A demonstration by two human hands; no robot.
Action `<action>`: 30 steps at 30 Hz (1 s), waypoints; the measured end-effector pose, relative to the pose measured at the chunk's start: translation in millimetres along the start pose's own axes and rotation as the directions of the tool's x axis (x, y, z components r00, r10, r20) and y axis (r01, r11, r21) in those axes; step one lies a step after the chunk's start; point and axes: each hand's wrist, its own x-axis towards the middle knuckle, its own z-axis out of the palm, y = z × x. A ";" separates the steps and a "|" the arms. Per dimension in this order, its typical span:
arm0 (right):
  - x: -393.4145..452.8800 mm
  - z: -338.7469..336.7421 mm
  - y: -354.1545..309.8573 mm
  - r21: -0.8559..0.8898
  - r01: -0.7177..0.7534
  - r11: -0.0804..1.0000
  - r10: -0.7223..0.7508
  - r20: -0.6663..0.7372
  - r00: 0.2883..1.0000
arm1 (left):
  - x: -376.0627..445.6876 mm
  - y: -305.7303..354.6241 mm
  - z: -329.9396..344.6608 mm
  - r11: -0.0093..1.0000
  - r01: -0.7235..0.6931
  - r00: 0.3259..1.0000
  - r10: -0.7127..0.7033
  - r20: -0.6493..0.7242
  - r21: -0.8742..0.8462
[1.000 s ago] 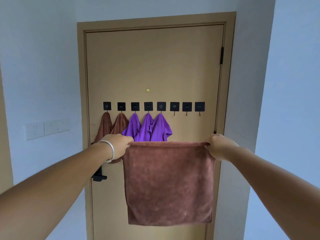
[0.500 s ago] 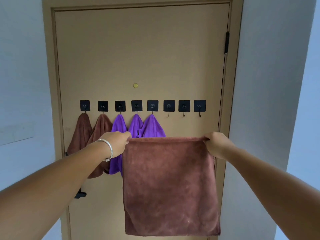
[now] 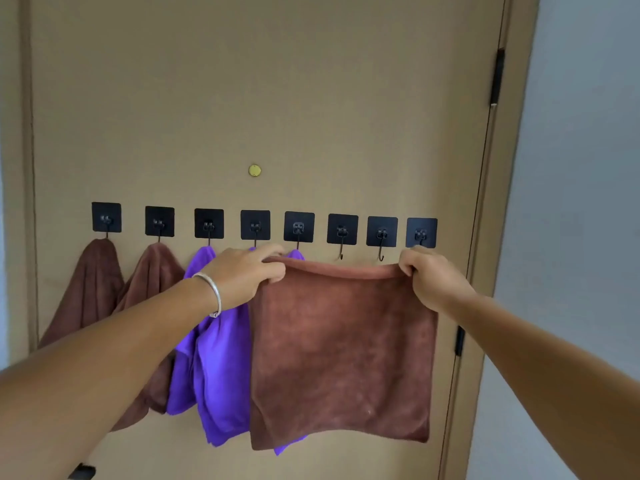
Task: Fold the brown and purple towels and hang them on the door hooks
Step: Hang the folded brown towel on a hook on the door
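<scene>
Five towels already hang on the door [image 3: 311, 98]: two brown towels [image 3: 90, 289] at 9 o'clock, three purple towels [image 3: 221, 368] beside them. Both hands pinch the top edge of a folded brown towel [image 3: 343, 355], left hand [image 3: 247, 275] at one corner, right hand [image 3: 431, 280] at the other, just below the free hooks [image 3: 341, 252] at 1 o'clock. Three hooks look empty, though the last is partly hidden. Hanging this one remains.

tan wooden door [image 3: 277, 98] in its frame — pale grey-blue wall [image 3: 581, 202] at right.
</scene>
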 end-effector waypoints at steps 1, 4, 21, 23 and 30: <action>5.2 3.5 4.0 -0.021 0.047 0.999 -0.047 0.002 0.999 | 5.7 -2.4 5.3 1.000 -0.025 1.000 0.025 0.003 0.017; 21.2 12.5 11.8 -0.105 0.082 0.991 -0.081 0.012 0.997 | 27.1 -4.9 21.7 0.997 -0.015 0.999 0.018 -0.046 0.070; 81.2 73.2 -23.9 -0.415 0.058 0.908 -0.045 0.043 0.998 | 113.7 33.3 58.4 0.883 0.291 0.909 -0.375 0.180 0.368; 76.1 86.2 -27.0 -0.409 0.078 0.909 -0.051 0.078 0.996 | 114.7 44.7 68.8 0.876 0.256 0.894 -0.375 0.243 0.409; 67.4 105.1 -32.5 -0.349 0.124 0.929 -0.076 0.146 0.986 | 109.8 80.2 86.9 0.910 0.249 0.842 -0.372 0.391 0.331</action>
